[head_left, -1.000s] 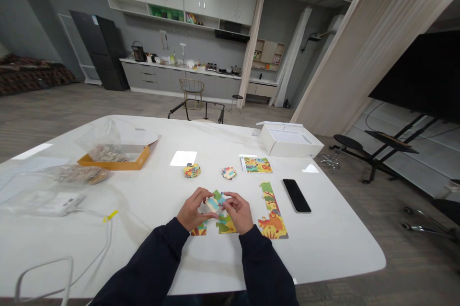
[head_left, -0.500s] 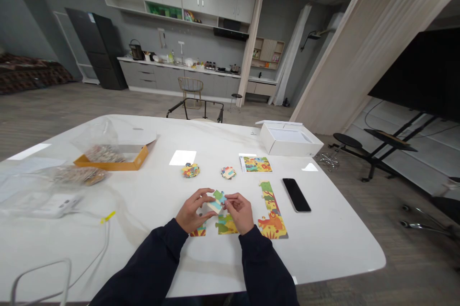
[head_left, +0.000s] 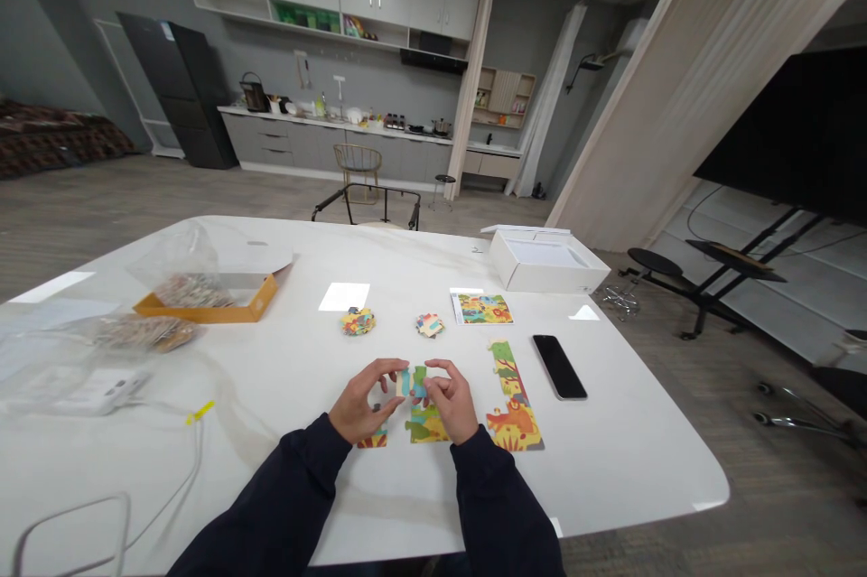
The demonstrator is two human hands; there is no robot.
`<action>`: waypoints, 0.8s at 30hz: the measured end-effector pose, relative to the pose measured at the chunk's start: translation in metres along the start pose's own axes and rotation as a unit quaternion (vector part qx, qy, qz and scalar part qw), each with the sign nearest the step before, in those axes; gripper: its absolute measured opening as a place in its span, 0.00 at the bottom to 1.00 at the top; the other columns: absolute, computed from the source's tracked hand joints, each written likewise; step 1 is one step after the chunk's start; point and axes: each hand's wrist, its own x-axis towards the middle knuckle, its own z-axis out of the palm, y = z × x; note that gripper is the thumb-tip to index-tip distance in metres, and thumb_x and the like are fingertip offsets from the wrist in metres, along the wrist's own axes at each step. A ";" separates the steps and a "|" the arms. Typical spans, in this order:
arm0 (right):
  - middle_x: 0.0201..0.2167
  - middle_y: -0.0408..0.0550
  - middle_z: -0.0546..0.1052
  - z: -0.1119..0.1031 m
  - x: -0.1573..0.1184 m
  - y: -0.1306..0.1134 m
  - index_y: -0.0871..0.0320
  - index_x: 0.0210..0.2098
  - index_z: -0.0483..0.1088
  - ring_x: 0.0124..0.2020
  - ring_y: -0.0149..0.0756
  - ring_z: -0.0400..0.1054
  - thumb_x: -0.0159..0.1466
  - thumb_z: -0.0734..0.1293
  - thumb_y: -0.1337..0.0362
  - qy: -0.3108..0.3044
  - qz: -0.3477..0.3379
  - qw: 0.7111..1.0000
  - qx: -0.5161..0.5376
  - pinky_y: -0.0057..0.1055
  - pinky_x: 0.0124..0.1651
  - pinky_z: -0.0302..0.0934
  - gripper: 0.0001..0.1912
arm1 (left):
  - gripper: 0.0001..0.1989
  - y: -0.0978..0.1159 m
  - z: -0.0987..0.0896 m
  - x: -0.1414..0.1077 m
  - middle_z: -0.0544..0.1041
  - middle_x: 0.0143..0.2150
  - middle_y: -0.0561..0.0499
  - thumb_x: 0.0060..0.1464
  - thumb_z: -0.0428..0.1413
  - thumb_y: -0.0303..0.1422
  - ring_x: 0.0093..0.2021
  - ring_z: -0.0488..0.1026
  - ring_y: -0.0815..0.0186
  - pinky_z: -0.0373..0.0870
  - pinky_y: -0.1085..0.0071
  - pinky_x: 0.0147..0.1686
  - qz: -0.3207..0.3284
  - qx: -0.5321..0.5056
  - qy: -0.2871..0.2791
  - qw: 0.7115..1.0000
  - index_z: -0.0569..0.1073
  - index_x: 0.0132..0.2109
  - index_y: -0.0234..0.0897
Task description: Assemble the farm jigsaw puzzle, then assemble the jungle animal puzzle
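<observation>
My left hand pinches a cream and blue puzzle piece. Right beside it, a green and blue puzzle piece is between the fingertips of my right hand. The two pieces are side by side above the table; whether they interlock is too small to tell. Below my hands lie a joined green and yellow section and a smaller section, partly hidden by my left hand. To the right is a joined strip with a lion. Two piles of loose pieces sit farther back.
A picture card lies behind the strip, and a black phone to its right. A white box stands at the back right. On the left are an orange box, plastic bags and a white cable.
Both pieces have been turned upright and now stand side by side between my hands. Before, they were tilted, with the green one partly over the cream one.
</observation>
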 end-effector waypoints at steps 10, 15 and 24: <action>0.25 0.45 0.82 0.002 0.003 -0.005 0.52 0.34 0.60 0.30 0.43 0.80 0.58 0.74 0.42 0.011 0.029 0.999 0.033 0.39 0.38 0.74 0.26 | 0.27 0.016 0.008 0.016 0.71 0.55 0.41 0.53 0.67 0.36 0.50 0.74 0.57 0.78 0.65 0.37 -0.038 0.035 0.002 0.999 0.69 0.57 0.40; 0.25 0.43 0.82 0.004 0.001 -0.006 0.51 0.35 0.57 0.34 0.47 0.82 0.58 0.74 0.43 -0.003 0.033 0.998 0.058 0.45 0.44 0.75 0.26 | 0.19 0.018 0.017 0.022 0.73 0.51 0.44 0.55 0.65 0.32 0.48 0.75 0.59 0.77 0.66 0.37 -0.043 0.067 0.024 0.997 0.71 0.52 0.40; 0.24 0.41 0.82 0.005 0.000 -0.007 0.50 0.35 0.55 0.33 0.45 0.82 0.58 0.75 0.43 -0.022 0.050 0.996 0.064 0.44 0.41 0.76 0.28 | 0.19 0.006 0.018 0.011 0.75 0.57 0.41 0.58 0.61 0.30 0.54 0.74 0.55 0.78 0.63 0.40 -0.014 0.081 0.050 0.995 0.70 0.56 0.41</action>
